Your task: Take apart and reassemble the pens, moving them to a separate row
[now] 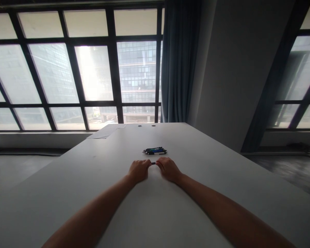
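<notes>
Both my arms stretch out over a white table (209,193). My left hand (138,170) and my right hand (167,168) rest on the tabletop with fingers curled, and between them they pinch a small dark pen (153,163), only a short bit of which shows. Just beyond the hands lies a small pile of several pens (155,151), dark with blue and green barrels, lying side by side and apart from my fingers.
A sheet of paper (105,131) lies at the table's far left corner. Two round cable holes (146,125) sit near the far edge. Behind are large windows (74,69), a blue curtain (179,62) and a grey wall pillar.
</notes>
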Motion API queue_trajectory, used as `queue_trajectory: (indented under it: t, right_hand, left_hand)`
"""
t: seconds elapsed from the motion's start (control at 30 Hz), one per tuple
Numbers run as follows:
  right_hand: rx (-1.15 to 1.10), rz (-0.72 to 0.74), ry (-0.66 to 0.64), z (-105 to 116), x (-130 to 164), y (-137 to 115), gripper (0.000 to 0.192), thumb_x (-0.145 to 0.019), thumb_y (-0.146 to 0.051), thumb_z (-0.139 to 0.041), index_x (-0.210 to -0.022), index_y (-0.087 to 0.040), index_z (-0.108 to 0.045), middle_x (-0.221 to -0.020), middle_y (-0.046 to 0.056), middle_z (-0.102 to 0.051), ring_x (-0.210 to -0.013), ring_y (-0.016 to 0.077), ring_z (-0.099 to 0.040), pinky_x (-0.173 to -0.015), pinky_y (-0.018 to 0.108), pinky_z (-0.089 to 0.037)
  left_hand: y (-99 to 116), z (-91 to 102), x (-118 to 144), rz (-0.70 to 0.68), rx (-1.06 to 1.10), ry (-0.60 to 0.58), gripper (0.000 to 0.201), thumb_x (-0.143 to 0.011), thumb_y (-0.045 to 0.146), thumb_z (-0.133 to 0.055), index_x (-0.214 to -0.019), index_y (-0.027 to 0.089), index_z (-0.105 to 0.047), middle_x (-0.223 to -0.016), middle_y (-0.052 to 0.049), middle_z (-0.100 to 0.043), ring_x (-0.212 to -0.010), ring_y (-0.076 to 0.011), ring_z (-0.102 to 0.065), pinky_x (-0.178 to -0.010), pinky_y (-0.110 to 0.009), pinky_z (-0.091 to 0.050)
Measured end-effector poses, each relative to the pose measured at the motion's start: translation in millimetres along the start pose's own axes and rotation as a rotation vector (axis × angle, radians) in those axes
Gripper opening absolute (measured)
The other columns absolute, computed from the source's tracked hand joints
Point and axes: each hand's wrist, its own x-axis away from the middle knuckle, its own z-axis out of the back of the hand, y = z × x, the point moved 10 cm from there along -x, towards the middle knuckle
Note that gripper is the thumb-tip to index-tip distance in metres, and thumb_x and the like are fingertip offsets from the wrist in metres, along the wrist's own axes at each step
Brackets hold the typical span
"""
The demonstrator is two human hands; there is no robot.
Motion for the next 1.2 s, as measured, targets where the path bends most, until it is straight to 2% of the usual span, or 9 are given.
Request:
queue_trajectory:
  t: [0.1, 0.17, 0.23, 0.33, 0.53, 0.7, 0.87, 1.07, 1.2]
  right_hand:
    - [-0.054, 0.008, 0.027, 3.0, 0.8, -1.9, 0.014, -0.092, -0.027, -0.052, -0.092, -0.017, -0.061, -0.085, 0.006, -0.065, -0.075, 0.0167, -0.058, -0.074, 0.029, -0.042]
    - [-0.066, 0.007, 0.030, 2.3, 0.9, -1.1, 0.019, -0.090, -0.034, -0.056, -0.097, -0.017, -0.059, -0.083, 0.005, -0.064, -0.072, 0.0163, -0.057, -0.073, 0.030, -0.042]
    - [-0.052, 0.003, 0.021, -0.1, 0.4, 0.6, 0.024, -0.093, -0.039, -0.052, -0.096, -0.017, -0.059, -0.082, 0.004, -0.064, -0.071, 0.0161, -0.058, -0.074, 0.030, -0.042]
    - [-0.026, -0.013, 0.026, -0.8, -0.5, 3.8, 0.031, -0.099, -0.033, -0.037, -0.084, -0.017, -0.059, -0.079, 0.005, -0.065, -0.074, 0.0166, -0.059, -0.076, 0.031, -0.041]
    - [-0.073, 0.000, 0.040, 1.5, -0.4, 0.9, 0.018, -0.092, -0.034, -0.051, -0.094, -0.017, -0.057, -0.083, 0.005, -0.064, -0.073, 0.0163, -0.057, -0.074, 0.029, -0.041]
    - [-0.029, -0.038, 0.032, -0.8, -0.8, 5.4, 0.033, -0.099, -0.034, -0.035, -0.083, -0.017, -0.058, -0.079, 0.004, -0.063, -0.072, 0.0160, -0.056, -0.072, 0.028, -0.039]
    - [-0.039, -0.025, 0.047, 0.9, -0.4, 4.3, 0.015, -0.094, -0.029, -0.049, -0.096, -0.017, -0.057, -0.084, 0.004, -0.064, -0.073, 0.0158, -0.057, -0.073, 0.029, -0.040]
    - [-0.051, -0.022, 0.034, 0.0, -0.4, 2.9, 0.015, -0.095, -0.026, -0.046, -0.090, -0.018, -0.058, -0.083, 0.004, -0.064, -0.075, 0.0159, -0.058, -0.074, 0.028, -0.040]
    - [-0.052, -0.029, 0.046, 0.3, -0.4, 3.7, 0.012, -0.091, -0.026, -0.053, -0.100, -0.017, -0.056, -0.083, 0.003, -0.064, -0.072, 0.0157, -0.057, -0.073, 0.028, -0.040]
  left_hand:
    - [1.0, 0.2, -0.7, -0.018, 0.029, 0.013, 0.022, -0.092, 0.024, -0.038, -0.096, 0.020, -0.059, -0.089, -0.006, -0.070, -0.083, -0.0201, -0.066, -0.071, -0.031, -0.048]
    - [1.6, -0.8, -1.0, -0.034, 0.061, 0.016, 0.020, -0.092, 0.022, -0.039, -0.099, 0.021, -0.058, -0.091, -0.006, -0.070, -0.084, -0.0196, -0.065, -0.071, -0.030, -0.048]
    - [2.9, -1.9, -1.1, -0.058, 0.085, 0.020, 0.021, -0.091, 0.021, -0.040, -0.104, 0.022, -0.058, -0.095, -0.005, -0.069, -0.084, -0.0192, -0.066, -0.072, -0.030, -0.048]
    - [6.8, -4.0, -1.2, -0.110, 0.116, 0.023, 0.025, -0.092, 0.019, -0.041, -0.111, 0.025, -0.057, -0.101, -0.004, -0.068, -0.089, -0.0184, -0.065, -0.076, -0.029, -0.048]
    - [5.4, -8.6, -2.6, -0.096, 0.159, 0.008, 0.026, -0.091, 0.016, -0.042, -0.112, 0.022, -0.054, -0.103, -0.006, -0.067, -0.093, -0.0188, -0.064, -0.079, -0.029, -0.050]
    - [5.7, -6.4, -1.0, -0.097, 0.142, 0.015, 0.029, -0.090, 0.016, -0.041, -0.117, 0.022, -0.050, -0.105, -0.007, -0.067, -0.091, -0.0199, -0.065, -0.076, -0.031, -0.051]
    - [7.6, -3.2, 0.3, -0.104, 0.133, 0.020, 0.033, -0.089, 0.016, -0.042, -0.120, 0.023, -0.049, -0.108, -0.008, -0.066, -0.091, -0.0205, -0.065, -0.076, -0.032, -0.051]
    - [5.8, -0.3, 1.0, -0.079, 0.142, 0.043, 0.029, -0.092, 0.023, -0.037, -0.117, 0.023, -0.050, -0.107, -0.006, -0.067, -0.088, -0.0201, -0.066, -0.076, -0.033, -0.051]
    - [5.9, -0.5, 0.9, -0.089, 0.137, 0.055, 0.029, -0.092, 0.024, -0.036, -0.116, 0.022, -0.051, -0.106, -0.006, -0.068, -0.086, -0.0200, -0.066, -0.074, -0.032, -0.051]
